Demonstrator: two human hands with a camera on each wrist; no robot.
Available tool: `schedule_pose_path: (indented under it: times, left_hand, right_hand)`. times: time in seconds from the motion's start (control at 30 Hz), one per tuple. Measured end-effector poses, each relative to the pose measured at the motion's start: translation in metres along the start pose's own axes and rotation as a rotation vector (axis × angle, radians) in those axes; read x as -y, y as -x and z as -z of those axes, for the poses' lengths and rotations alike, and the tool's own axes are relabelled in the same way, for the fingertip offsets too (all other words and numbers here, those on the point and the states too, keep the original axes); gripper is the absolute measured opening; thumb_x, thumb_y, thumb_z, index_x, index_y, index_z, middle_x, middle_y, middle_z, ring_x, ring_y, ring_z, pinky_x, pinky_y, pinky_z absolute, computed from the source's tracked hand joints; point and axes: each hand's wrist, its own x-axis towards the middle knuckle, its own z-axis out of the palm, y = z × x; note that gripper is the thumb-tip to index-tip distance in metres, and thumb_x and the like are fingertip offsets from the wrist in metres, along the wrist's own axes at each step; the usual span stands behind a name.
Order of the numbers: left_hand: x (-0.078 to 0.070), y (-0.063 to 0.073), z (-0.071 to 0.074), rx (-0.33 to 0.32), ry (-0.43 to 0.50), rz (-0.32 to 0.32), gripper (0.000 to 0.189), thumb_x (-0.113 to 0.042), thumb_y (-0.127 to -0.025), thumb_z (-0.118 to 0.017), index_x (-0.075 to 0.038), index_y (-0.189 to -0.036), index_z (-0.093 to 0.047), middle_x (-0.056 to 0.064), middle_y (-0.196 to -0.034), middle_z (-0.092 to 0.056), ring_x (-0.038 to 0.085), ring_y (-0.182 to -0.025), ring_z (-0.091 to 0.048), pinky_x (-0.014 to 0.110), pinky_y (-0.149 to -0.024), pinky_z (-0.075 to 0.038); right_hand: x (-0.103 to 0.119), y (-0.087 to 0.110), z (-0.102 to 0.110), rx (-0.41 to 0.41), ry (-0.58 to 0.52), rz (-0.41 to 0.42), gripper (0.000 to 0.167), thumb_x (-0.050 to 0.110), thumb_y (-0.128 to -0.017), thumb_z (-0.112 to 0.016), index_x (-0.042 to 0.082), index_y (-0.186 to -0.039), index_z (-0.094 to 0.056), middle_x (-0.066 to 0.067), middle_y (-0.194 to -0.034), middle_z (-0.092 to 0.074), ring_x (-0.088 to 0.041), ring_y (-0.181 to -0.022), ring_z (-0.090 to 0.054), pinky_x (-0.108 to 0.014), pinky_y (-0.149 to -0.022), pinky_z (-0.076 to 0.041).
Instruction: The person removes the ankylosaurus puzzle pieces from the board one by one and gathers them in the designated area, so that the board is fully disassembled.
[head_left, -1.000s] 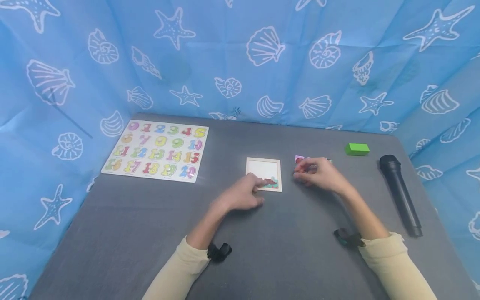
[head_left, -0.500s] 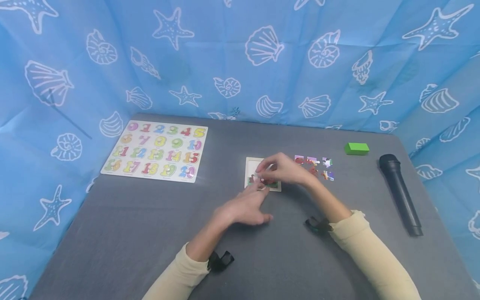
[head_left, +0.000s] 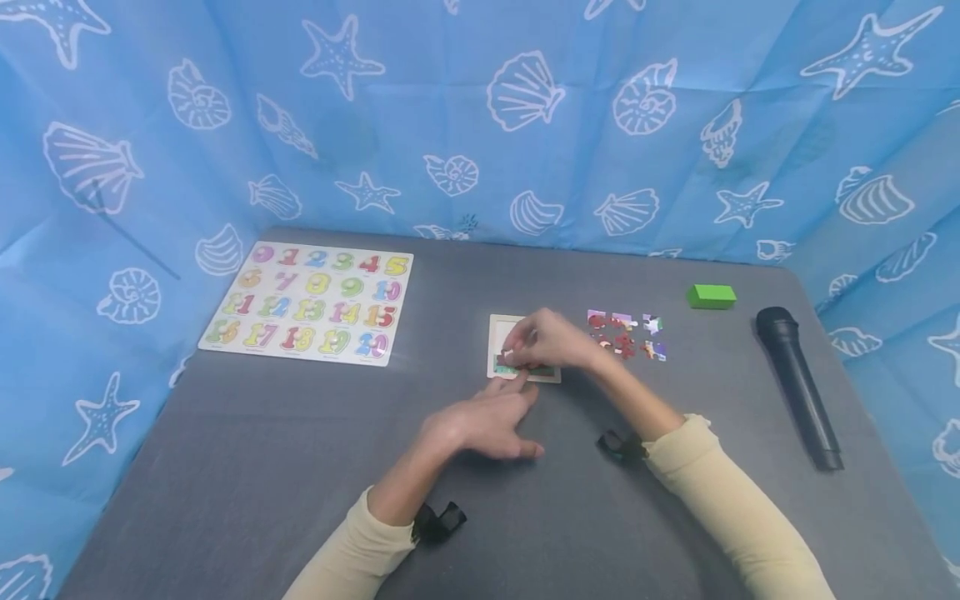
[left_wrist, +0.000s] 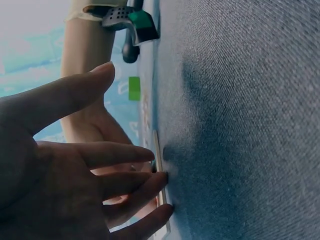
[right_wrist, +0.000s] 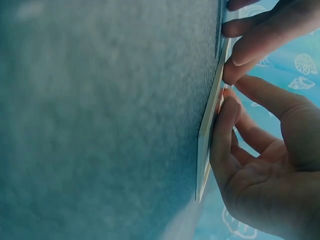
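A small square puzzle board [head_left: 492, 340] with a pale wooden rim lies mid-table, partly covered by my hands. My right hand [head_left: 557, 340] is over it, thumb and fingers pinching a puzzle piece [head_left: 505, 359] at the lower left of the board. The fingertips hide most of that piece. At the near edge, my left hand [head_left: 483, 423] rests with fingers extended; its fingertips touch the board's rim in the left wrist view, and the thumb sticks out. Right of the board lie several loose puzzle pieces [head_left: 624, 322] with red and purple print.
A number board [head_left: 307, 304] lies at the table's left. Toward the right are a green block [head_left: 711, 297] and a black microphone [head_left: 799, 387]. A blue shell-print curtain [head_left: 465, 125] hangs behind the grey table [head_left: 300, 450].
My right hand has moved left from the loose pieces to the board with a puzzle piece. My left hand has drawn back slightly to the board's near edge, its fingers straightening.
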Motion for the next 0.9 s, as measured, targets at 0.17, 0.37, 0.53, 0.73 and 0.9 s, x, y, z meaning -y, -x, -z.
schedule_pose_path:
  times: [0.17, 0.37, 0.53, 0.73, 0.9]
  left_hand:
    - [0.002, 0.001, 0.0, 0.003, -0.016, -0.001, 0.088, -0.045, -0.102, -0.072, -0.005, -0.169, -0.033, 0.014, -0.184, -0.01, 0.029, -0.172, -0.015, 0.047, -0.136, -0.026]
    - [0.003, 0.0, -0.001, 0.018, -0.025, 0.004, 0.089, -0.046, -0.103, -0.072, -0.004, -0.17, -0.031, 0.015, -0.184, -0.008, 0.029, -0.171, -0.016, 0.047, -0.137, -0.025]
    - [0.003, 0.0, -0.001, 0.016, -0.028, 0.004, 0.088, -0.046, -0.103, -0.072, -0.005, -0.169, -0.033, 0.014, -0.184, -0.008, 0.028, -0.171, -0.017, 0.046, -0.136, -0.027]
    - [0.003, 0.0, -0.001, 0.016, -0.026, -0.001, 0.086, -0.046, -0.103, -0.072, -0.006, -0.169, -0.035, 0.014, -0.185, -0.007, 0.029, -0.17, -0.019, 0.047, -0.135, -0.03]
    - [0.003, 0.001, 0.001, 0.01, -0.023, -0.008, 0.084, -0.046, -0.103, -0.072, -0.007, -0.168, -0.037, 0.014, -0.184, -0.011, 0.029, -0.168, -0.023, 0.047, -0.133, -0.033]
  right_hand:
    - [0.001, 0.0, -0.003, -0.002, 0.036, 0.029, 0.018, 0.017, -0.091, -0.086, 0.004, -0.101, -0.079, -0.006, -0.088, -0.072, -0.012, -0.074, -0.064, -0.026, -0.068, -0.052]
    - [-0.002, -0.001, -0.003, 0.014, 0.019, 0.074, 0.016, 0.013, -0.093, -0.083, 0.004, -0.103, -0.075, -0.011, -0.096, -0.077, -0.015, -0.083, -0.07, -0.028, -0.076, -0.056]
    - [-0.004, 0.0, -0.004, 0.021, -0.071, 0.111, 0.014, 0.008, -0.096, -0.08, 0.002, -0.105, -0.073, -0.014, -0.095, -0.077, -0.014, -0.078, -0.069, -0.026, -0.069, -0.056]
    - [-0.009, 0.008, -0.001, -0.018, -0.165, 0.083, 0.015, 0.009, -0.097, -0.08, 0.002, -0.107, -0.071, -0.015, -0.094, -0.079, -0.013, -0.077, -0.07, -0.025, -0.067, -0.057]
    - [-0.012, 0.022, 0.009, -0.061, -0.173, 0.069, 0.015, 0.01, -0.099, -0.077, 0.003, -0.11, -0.071, -0.017, -0.099, -0.079, -0.018, -0.084, -0.073, -0.028, -0.074, -0.058]
